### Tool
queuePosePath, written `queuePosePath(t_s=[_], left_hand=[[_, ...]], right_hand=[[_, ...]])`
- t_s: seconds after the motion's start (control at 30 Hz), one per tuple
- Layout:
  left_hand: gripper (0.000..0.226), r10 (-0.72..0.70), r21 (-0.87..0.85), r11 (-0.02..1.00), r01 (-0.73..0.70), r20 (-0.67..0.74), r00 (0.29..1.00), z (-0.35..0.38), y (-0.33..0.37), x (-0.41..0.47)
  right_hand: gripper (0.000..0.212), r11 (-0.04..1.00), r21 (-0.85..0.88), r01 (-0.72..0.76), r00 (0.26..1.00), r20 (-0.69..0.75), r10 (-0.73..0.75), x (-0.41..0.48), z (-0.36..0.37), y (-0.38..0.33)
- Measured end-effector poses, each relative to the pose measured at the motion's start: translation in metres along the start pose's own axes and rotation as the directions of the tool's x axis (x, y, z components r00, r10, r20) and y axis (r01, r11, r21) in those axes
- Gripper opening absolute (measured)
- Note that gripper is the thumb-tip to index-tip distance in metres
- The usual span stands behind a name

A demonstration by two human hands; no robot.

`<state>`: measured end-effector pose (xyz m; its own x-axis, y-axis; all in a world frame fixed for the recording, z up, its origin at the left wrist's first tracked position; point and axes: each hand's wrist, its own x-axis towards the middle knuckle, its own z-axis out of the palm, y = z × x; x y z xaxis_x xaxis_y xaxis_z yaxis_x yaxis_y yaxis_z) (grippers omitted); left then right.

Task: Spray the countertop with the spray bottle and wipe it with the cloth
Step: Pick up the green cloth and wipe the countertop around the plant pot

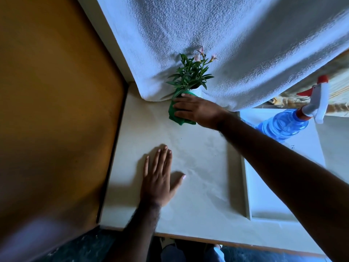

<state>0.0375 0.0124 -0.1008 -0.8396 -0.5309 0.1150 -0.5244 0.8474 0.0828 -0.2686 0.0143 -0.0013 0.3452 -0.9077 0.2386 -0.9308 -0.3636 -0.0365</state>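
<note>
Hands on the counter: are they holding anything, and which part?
The right hand presses flat on top of the green cloth, pinning it down. The left hand lies flat and holds nothing.

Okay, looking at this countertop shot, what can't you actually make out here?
All in the head view:
- Most of the green cloth: covered by the right hand.
- The plant pot: hidden by leaves, cloth and hand.
- Spray bottle base: behind the right forearm.
- Countertop right end: cut off by the frame edge.
</note>
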Motion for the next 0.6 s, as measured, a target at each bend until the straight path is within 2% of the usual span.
queuePosePath(t_s=[0.07,0.13,0.2,0.37,0.47,0.6], left_hand=[[0.09,-0.002,0.004,1.0,0.002,0.011,1.0,0.0,0.0,0.001],[0.091,0.0,0.008,1.0,0.0,0.015,1.0,0.0,0.0,0.0],[0.09,0.004,0.002,1.0,-0.004,0.004,1.0,0.001,-0.001,-0.001],[0.09,0.002,0.003,1.0,-0.002,-0.003,1.0,0.002,-0.001,-0.001],[0.089,0.001,0.008,1.0,-0.001,-0.009,1.0,0.002,-0.001,-0.001],[0.09,0.001,0.01,1.0,-0.001,0.0,1.0,0.004,-0.001,-0.002]], right_hand=[[0.029,0.999,0.035,-0.026,1.0,0.01,0.026,-0.004,0.004,0.001],[0.038,0.994,0.091,-0.063,0.998,0.018,0.061,-0.006,0.009,-0.001],[0.036,0.987,0.139,-0.084,0.996,0.049,0.078,-0.008,0.016,-0.006],[0.042,0.914,0.312,-0.26,0.965,0.12,0.234,-0.015,0.032,-0.018],[0.036,0.931,0.292,-0.219,0.975,0.046,0.215,-0.014,0.033,-0.027],[0.024,0.982,0.148,-0.114,0.975,-0.171,0.139,-0.015,0.024,-0.023]])
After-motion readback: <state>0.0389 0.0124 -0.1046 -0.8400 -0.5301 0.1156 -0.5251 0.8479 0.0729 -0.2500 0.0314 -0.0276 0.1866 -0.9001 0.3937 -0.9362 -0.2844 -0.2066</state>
